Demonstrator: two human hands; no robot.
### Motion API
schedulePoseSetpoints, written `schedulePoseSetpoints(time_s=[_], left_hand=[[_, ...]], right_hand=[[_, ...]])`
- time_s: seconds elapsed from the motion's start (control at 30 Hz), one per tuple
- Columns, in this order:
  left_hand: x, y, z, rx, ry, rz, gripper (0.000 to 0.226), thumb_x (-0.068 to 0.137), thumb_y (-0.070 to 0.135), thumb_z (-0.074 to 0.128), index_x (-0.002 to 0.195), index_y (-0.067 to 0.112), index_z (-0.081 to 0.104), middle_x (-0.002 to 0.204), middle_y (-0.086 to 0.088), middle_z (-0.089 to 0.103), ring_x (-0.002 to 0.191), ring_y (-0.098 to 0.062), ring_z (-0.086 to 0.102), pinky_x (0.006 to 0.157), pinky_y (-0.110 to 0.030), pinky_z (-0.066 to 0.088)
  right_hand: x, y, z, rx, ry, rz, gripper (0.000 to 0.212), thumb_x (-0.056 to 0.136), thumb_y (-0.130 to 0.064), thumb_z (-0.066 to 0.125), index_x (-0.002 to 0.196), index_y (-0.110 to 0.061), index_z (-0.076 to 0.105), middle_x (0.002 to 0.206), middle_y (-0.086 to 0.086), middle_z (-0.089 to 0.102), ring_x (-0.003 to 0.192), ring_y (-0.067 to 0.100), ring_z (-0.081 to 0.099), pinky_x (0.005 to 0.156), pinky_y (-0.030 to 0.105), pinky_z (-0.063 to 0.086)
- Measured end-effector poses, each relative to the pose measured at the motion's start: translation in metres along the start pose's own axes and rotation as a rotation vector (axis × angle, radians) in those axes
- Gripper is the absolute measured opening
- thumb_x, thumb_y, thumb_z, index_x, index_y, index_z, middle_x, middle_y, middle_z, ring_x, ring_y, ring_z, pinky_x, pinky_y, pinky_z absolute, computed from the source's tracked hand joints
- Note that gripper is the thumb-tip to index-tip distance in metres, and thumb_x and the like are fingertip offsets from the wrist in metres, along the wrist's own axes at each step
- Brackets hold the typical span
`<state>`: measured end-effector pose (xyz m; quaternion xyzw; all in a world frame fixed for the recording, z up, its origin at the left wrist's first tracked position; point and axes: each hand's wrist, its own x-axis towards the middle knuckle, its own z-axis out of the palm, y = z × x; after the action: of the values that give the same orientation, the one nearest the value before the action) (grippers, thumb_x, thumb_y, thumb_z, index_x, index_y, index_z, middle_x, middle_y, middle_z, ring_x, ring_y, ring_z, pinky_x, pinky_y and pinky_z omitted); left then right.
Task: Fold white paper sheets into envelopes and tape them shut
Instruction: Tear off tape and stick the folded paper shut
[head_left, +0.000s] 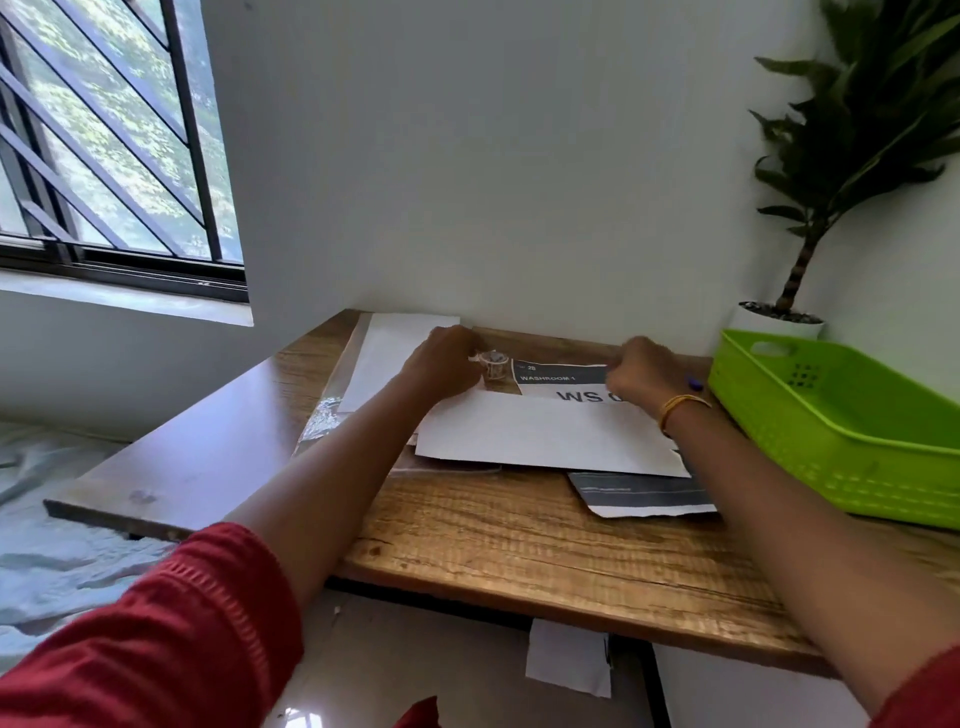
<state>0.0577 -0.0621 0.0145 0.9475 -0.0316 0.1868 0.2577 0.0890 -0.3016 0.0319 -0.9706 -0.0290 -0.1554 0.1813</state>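
Head view: we see the left hand closed beside a tape roll and the right hand curled shut (on what, we cannot tell) at the white sheet, lying on the wooden surface near a green basket.

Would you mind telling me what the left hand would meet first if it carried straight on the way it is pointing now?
Probably the small tape roll. The left hand reaches forward and slightly rightward across the white sheet, and the roll sits right at its fingertips; contact may already exist, though depth is unclear. Beyond lies the wall.
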Motion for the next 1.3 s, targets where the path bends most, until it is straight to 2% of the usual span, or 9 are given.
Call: schedulePoseSetpoints(time_s=[0.2,0.37,0.5,0.63,0.77,0.9,1.0,1.13,1.3], left_hand=[[0.016,-0.021,0.015,-0.087,-0.012,-0.052,0.046,0.076,0.010,0.059,0.121,0.015,0.062,0.114,-0.006,0.065,0.103,-0.019,0.059,0.084,-0.024,0.046],[0.024,-0.032,0.016,-0.139,0.028,-0.014,0.045,0.079,0.011,0.059,0.123,0.020,0.060,0.114,-0.002,0.066,0.107,-0.015,0.057,0.088,-0.023,0.044],[0.026,-0.025,0.016,-0.134,0.050,-0.022,0.045,0.079,0.013,0.061,0.124,0.019,0.060,0.115,-0.004,0.065,0.109,-0.020,0.057,0.096,-0.036,0.048],[0.023,-0.013,0.017,-0.218,0.119,-0.048,0.043,0.079,0.020,0.067,0.121,0.017,0.063,0.106,-0.005,0.070,0.100,-0.018,0.062,0.084,-0.021,0.043],[0.020,0.004,0.023,-0.464,0.136,-0.098,0.045,0.071,0.018,0.076,0.115,0.016,0.064,0.086,0.001,0.067,0.088,-0.017,0.064,0.076,-0.023,0.045],[0.019,0.009,0.026,-0.601,0.136,-0.089,0.051,0.071,0.008,0.076,0.119,0.013,0.060,0.083,-0.003,0.069,0.083,-0.016,0.066,0.077,-0.023,0.050],[0.018,0.005,0.022,-0.681,0.160,-0.097,0.051,0.071,0.005,0.076,0.118,0.014,0.061,0.089,-0.006,0.072,0.088,-0.018,0.069,0.085,-0.030,0.054],[0.016,0.003,0.021,-0.646,0.149,-0.075,0.055,0.068,0.008,0.079,0.119,0.017,0.061,0.082,0.000,0.072,0.079,-0.008,0.066,0.077,-0.021,0.052],[0.016,0.002,0.022,-0.610,0.144,-0.084,0.058,0.068,0.003,0.077,0.121,0.020,0.059,0.086,-0.007,0.074,0.091,-0.021,0.069,0.090,-0.036,0.053]], right_hand=[[0.017,-0.071,0.034,0.256,-0.165,-0.378,0.028,0.082,-0.010,0.063,0.109,-0.010,0.071,0.111,0.011,0.071,0.103,0.025,0.065,0.089,0.029,0.049],[0.026,-0.083,0.069,0.081,-0.129,-0.481,0.016,0.086,-0.018,0.062,0.095,-0.010,0.074,0.101,0.015,0.070,0.092,0.030,0.065,0.070,0.028,0.044],[0.026,-0.080,0.070,0.288,-0.102,-0.436,0.020,0.090,-0.022,0.062,0.087,-0.007,0.074,0.082,0.009,0.070,0.069,0.016,0.059,0.061,0.026,0.041],[0.020,-0.077,0.057,0.713,-0.173,-0.251,0.016,0.085,-0.018,0.069,0.091,-0.003,0.073,0.067,0.001,0.061,0.064,0.013,0.054,0.063,0.026,0.044],[0.006,-0.058,0.053,0.901,-0.239,-0.126,0.005,0.090,-0.015,0.064,0.091,-0.014,0.069,0.081,0.004,0.065,0.070,0.012,0.061,0.059,0.021,0.048],[0.003,-0.049,0.053,0.928,-0.214,-0.138,0.006,0.089,-0.018,0.065,0.092,-0.019,0.070,0.088,0.003,0.069,0.081,0.014,0.064,0.061,0.021,0.048],[0.004,-0.051,0.053,0.887,-0.194,-0.182,0.016,0.087,-0.017,0.066,0.103,-0.015,0.072,0.087,-0.003,0.069,0.080,0.011,0.064,0.059,0.018,0.049],[0.003,-0.048,0.055,0.797,-0.167,-0.256,0.017,0.085,-0.012,0.069,0.101,-0.013,0.074,0.078,-0.010,0.068,0.071,0.002,0.063,0.057,0.012,0.047],[0.002,-0.047,0.052,0.649,0.141,-0.304,0.029,0.073,-0.014,0.079,0.098,-0.014,0.063,0.085,-0.008,0.062,0.075,0.001,0.057,0.064,0.012,0.047]])
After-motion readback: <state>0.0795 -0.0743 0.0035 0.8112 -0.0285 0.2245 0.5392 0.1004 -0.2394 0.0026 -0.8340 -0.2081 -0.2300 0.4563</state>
